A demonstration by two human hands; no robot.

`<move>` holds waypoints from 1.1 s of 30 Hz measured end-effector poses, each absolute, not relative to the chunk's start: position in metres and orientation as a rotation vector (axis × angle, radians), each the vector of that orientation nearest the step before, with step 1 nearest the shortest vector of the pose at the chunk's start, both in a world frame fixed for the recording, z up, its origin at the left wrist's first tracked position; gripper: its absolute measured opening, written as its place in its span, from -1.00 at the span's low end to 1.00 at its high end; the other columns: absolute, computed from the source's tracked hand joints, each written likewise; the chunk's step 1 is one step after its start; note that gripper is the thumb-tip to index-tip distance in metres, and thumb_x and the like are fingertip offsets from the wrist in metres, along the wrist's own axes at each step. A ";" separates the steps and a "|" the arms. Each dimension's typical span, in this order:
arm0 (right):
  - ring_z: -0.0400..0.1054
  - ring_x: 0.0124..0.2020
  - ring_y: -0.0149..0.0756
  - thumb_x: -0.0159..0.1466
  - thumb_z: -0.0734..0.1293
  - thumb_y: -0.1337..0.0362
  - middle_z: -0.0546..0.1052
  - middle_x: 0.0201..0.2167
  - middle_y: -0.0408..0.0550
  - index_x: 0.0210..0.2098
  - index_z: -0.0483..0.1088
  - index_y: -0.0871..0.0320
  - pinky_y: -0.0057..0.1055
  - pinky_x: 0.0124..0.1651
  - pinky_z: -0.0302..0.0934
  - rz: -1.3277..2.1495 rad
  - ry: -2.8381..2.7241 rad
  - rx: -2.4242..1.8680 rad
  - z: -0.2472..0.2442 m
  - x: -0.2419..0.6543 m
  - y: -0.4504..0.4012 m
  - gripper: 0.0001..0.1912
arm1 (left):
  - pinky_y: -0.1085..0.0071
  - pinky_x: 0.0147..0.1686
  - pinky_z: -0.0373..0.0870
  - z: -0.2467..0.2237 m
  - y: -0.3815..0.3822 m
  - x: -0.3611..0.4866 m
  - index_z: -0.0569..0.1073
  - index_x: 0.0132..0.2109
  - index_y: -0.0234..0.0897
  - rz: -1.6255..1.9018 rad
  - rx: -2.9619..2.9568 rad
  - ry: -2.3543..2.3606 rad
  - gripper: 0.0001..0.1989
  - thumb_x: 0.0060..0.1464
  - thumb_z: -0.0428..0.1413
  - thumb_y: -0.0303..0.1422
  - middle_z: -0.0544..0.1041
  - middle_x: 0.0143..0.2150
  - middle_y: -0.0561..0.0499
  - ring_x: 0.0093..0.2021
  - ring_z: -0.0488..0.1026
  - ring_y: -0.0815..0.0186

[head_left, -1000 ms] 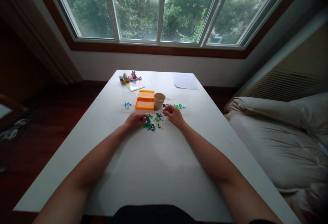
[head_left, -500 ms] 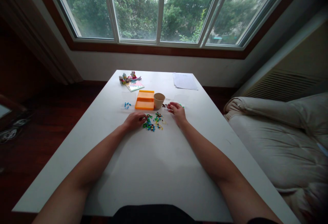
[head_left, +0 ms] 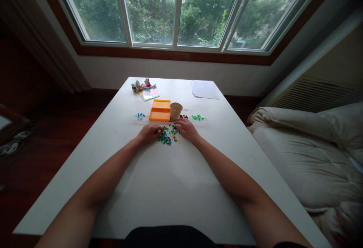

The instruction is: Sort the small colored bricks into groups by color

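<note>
A loose pile of small coloured pieces point(head_left: 165, 140), blue, green, yellow and dark brown, lies on the white table. At its left edge rests my left hand point(head_left: 150, 133), fingers curled and closed at the tips; whatever they pinch is too small to make out. My right hand point(head_left: 185, 127) reaches over the pile's upper right side, its fingers stretched forward and a little apart, touching or just above the pieces. Beyond the hands, blue pieces point(head_left: 141, 116), dark brown pieces point(head_left: 183, 116) and green pieces point(head_left: 197, 117) sit in separate groups, the outer ones in clear trays.
An orange tray point(head_left: 160, 116) and a beige cup point(head_left: 176, 109) stand side by side behind the pile. Small figures point(head_left: 144, 85) and a pastel card point(head_left: 149, 95) are at the far left of the table point(head_left: 170, 187). Paper sheets point(head_left: 204, 89) lie far right.
My right hand has moved left and slightly toward me, from beside the brown group to the pile, uncovering the green pieces. My left hand stays in place.
</note>
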State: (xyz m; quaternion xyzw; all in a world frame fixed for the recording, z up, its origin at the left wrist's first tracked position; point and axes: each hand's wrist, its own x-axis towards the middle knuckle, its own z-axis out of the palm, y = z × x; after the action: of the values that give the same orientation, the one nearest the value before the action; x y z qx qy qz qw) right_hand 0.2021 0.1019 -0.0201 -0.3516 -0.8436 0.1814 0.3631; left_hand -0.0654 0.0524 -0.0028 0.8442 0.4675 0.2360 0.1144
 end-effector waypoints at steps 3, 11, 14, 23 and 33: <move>0.28 0.17 -0.10 0.38 0.27 0.21 0.47 0.13 0.05 0.07 0.48 0.05 -0.09 0.24 0.15 0.358 -2.352 -0.805 -0.021 0.193 0.097 -0.69 | 0.49 -0.36 0.23 -0.005 0.053 -0.066 0.61 -0.16 -0.18 0.704 2.475 1.360 -0.82 0.15 0.13 -0.34 0.55 -0.36 0.03 -0.43 0.36 0.39; 0.24 0.21 -0.09 0.45 0.18 0.19 0.48 0.13 0.04 0.11 0.46 0.04 -0.08 0.22 0.08 0.228 -2.491 -0.897 -0.026 0.184 0.095 -0.66 | 0.49 -0.37 0.23 -0.010 0.054 -0.066 0.61 -0.16 -0.19 0.732 2.466 1.378 -0.82 0.15 0.13 -0.33 0.55 -0.37 0.03 -0.43 0.35 0.39; 0.27 0.17 -0.10 0.46 0.18 0.19 0.50 0.08 0.05 0.08 0.48 0.05 -0.10 0.20 0.07 0.213 -2.501 -0.893 -0.023 0.185 0.094 -0.68 | 0.49 -0.36 0.23 -0.010 0.055 -0.066 0.62 -0.15 -0.19 0.726 2.466 1.387 -0.82 0.14 0.13 -0.34 0.55 -0.36 0.02 -0.43 0.36 0.39; 0.30 0.14 -0.11 0.45 0.18 0.23 0.51 0.07 0.06 0.09 0.48 0.08 -0.11 0.19 0.11 0.180 -2.494 -0.873 -0.025 0.184 0.092 -0.67 | 0.49 -0.36 0.21 -0.009 0.054 -0.065 0.62 -0.15 -0.19 0.698 2.472 1.403 -0.81 0.15 0.12 -0.34 0.57 -0.32 0.02 -0.41 0.36 0.39; 0.26 0.14 -0.08 0.46 0.12 0.27 0.49 0.07 0.06 0.08 0.46 0.12 -0.11 0.24 0.07 0.028 -2.242 -1.083 -0.005 0.202 0.095 -0.65 | 0.49 -0.35 0.24 -0.003 0.052 -0.065 0.61 -0.15 -0.20 0.697 2.477 1.379 -0.81 0.17 0.10 -0.35 0.59 -0.27 0.00 -0.38 0.40 0.37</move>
State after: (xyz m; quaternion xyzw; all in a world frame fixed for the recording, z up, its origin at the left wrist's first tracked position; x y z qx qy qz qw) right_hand 0.2022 0.0953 -0.0050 -0.4120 -0.8530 0.0108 0.3203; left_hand -0.0650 0.0518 -0.0025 0.8433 0.4694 0.2372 0.1110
